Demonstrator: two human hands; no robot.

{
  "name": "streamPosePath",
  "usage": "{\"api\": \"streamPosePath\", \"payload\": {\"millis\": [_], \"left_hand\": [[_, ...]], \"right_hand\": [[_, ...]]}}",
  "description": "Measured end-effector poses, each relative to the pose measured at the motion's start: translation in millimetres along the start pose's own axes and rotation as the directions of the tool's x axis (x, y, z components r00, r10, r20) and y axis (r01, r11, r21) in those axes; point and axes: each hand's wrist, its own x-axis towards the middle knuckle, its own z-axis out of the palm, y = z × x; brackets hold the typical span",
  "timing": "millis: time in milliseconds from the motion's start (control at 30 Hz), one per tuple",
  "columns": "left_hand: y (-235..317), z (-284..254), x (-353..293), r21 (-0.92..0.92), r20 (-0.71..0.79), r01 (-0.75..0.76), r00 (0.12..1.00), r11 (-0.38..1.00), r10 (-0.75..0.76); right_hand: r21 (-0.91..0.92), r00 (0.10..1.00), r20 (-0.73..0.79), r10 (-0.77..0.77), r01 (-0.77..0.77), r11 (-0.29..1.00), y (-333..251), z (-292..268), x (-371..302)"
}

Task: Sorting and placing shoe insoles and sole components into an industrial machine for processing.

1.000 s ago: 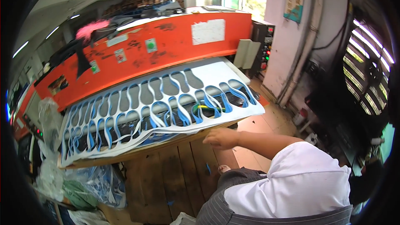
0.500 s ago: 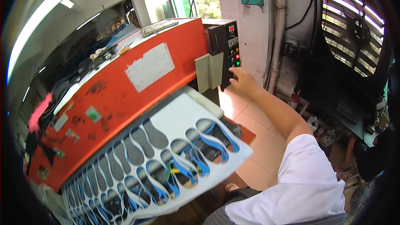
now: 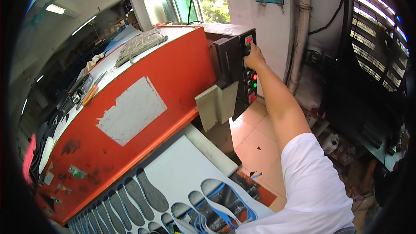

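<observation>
My right hand [image 3: 255, 57] reaches out to the black control panel [image 3: 249, 70] at the end of a large red machine [image 3: 177, 69]. Its fingers are bent together against the panel, just under the small red-lit display [image 3: 248, 40]. They cover the control they touch, so I cannot make out its kind. Red and green lights glow below the hand. My left hand is out of view. A white sheet with blue edges [image 3: 169, 160], full of insole-shaped cutouts, lies at the machine's front; grey shows through some holes.
An angled pale metal plate [image 3: 219, 104] juts out beside the panel. Pliers with orange handles [image 3: 90, 95] and other tools lie on the machine's top. Dark scraps dot the tiled floor [image 3: 255, 147]. Pipes [image 3: 301, 30] run up the wall, and bottles stand at the right.
My right hand has moved up the panel, from beside the lower buttons to just below the display. The view has shifted closer to the panel, and less of the cut sheet shows.
</observation>
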Motion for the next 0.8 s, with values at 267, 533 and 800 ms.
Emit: {"api": "streamPosePath", "payload": {"millis": [267, 533, 800], "left_hand": [[9, -2, 8, -0.024, -0.036, -0.023, 0.999, 0.999, 0.023], [45, -77, 45, 0.063, 0.05, -0.112, 0.993, 0.992, 0.109], [120, -199, 62, -0.705, -0.63, -0.592, 0.27, -0.391, 0.728]], "right_hand": [[-0.072, 0.995, -0.065, -0.078, 0.073, 0.995, 17, 20, 21], [-0.382, 0.953, 0.048, -0.298, 0.294, 0.876, 23, -9, 27], [-0.337, 0.747, -0.517, -0.417, 0.27, 0.902, -25, 12, 21]]}}
